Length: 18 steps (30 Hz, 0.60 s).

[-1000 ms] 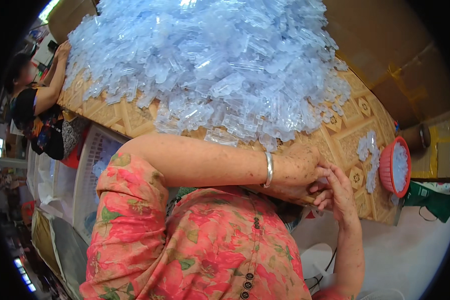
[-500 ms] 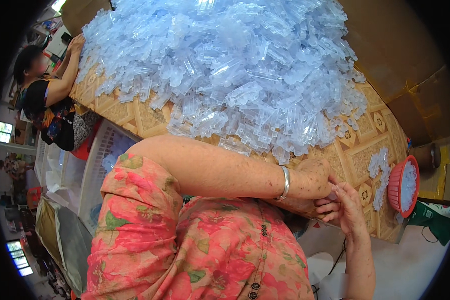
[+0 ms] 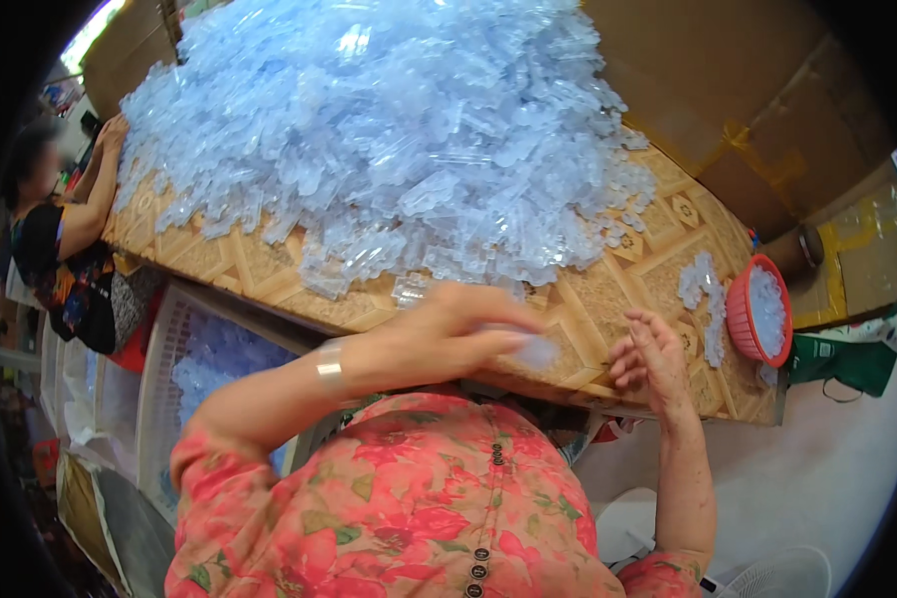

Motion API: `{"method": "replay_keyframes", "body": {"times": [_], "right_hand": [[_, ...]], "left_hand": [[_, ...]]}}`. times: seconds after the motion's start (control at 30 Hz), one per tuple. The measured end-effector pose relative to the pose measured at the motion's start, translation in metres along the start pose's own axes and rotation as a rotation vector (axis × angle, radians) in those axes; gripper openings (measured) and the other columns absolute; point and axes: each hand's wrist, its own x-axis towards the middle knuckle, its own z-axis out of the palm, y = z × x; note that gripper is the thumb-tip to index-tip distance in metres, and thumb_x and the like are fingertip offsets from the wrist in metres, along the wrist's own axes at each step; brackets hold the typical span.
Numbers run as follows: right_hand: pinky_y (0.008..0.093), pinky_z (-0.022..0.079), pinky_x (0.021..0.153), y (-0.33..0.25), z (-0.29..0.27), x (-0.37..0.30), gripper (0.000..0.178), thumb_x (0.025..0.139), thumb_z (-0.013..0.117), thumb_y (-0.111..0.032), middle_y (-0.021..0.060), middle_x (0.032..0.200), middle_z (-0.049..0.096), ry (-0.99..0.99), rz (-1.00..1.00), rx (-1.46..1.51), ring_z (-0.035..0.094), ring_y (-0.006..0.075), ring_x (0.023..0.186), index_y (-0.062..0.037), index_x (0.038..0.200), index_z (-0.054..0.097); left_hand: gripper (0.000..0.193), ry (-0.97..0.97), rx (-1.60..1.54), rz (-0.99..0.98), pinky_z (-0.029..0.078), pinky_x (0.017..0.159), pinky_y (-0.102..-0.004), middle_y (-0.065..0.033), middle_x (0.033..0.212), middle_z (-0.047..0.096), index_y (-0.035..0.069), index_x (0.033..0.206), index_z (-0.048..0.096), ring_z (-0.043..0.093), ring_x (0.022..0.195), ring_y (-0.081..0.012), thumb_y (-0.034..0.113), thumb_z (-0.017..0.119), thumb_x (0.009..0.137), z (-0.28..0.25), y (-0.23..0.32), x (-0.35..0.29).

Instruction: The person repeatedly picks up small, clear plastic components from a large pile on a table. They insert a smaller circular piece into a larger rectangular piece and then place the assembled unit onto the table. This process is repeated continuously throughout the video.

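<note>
A big heap of clear, bluish plastic pieces (image 3: 399, 130) covers much of the patterned table (image 3: 608, 299). My left hand (image 3: 458, 334), blurred by motion, is over the table's near edge, just in front of the heap. Its fingers are closed on a small clear plastic piece (image 3: 536, 349) at the fingertips. To its right, my right hand (image 3: 653, 359) is raised at the edge, with its fingers loosely bent and apart. I see nothing held in it. A metal bracelet (image 3: 330, 367) circles my left wrist.
On the right stands a red basket (image 3: 740, 314) of clear pieces, with a row of loose pieces (image 3: 710, 304) beside it. Cardboard walls (image 3: 708, 80) border the far right. A white crate (image 3: 164, 349) of pieces sits below left. Another person (image 3: 60, 229) works at the table's left end.
My hands were together at the table edge and have come apart. The left one has moved left with the plastic piece; the right has its fingers loosened. The whole view has shifted.
</note>
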Motion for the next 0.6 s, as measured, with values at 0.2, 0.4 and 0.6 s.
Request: {"method": "replay_keyframes", "body": {"times": [0.2, 0.4, 0.6], "right_hand": [[0.0261, 0.053, 0.074, -0.021, -0.006, 0.064, 0.029, 0.096, 0.068, -0.021, 0.0081, 0.1, 0.068, 0.324, -0.445, -0.307, 0.065, 0.0141, 0.089, -0.0023, 0.117, 0.064], [0.0399, 0.045, 0.103, -0.042, -0.023, 0.188, 0.035, 0.085, 0.074, -0.031, 0.0097, 0.125, 0.063, 0.498, -0.681, -0.747, 0.057, 0.0296, 0.121, -0.0135, 0.115, 0.07], [0.0435, 0.04, 0.108, -0.059, -0.019, 0.271, 0.042, 0.081, 0.074, -0.042, 0.0079, 0.136, 0.057, 0.589, -0.645, -0.913, 0.05, 0.0316, 0.129, -0.0174, 0.115, 0.07]], "left_hand": [[0.031, 0.323, 0.055, -0.486, 0.05, 0.056, -0.0235, -0.0046, 0.088, 0.073, 0.0, 0.111, 0.074, 0.062, 0.064, -0.0078, 0.024, 0.066, 0.094, -0.115, 0.005, -0.183], [0.034, 0.543, 1.091, -1.269, 0.055, 0.053, -0.0368, -0.0196, 0.092, 0.074, -0.004, 0.112, 0.072, 0.072, 0.061, -0.0228, 0.011, 0.078, 0.082, -0.151, -0.109, -0.397], [0.034, 0.942, 0.778, -0.839, 0.056, 0.064, -0.0323, -0.0184, 0.102, 0.073, -0.005, 0.115, 0.069, 0.071, 0.073, -0.0207, 0.01, 0.076, 0.085, -0.136, -0.095, -0.329]]}}
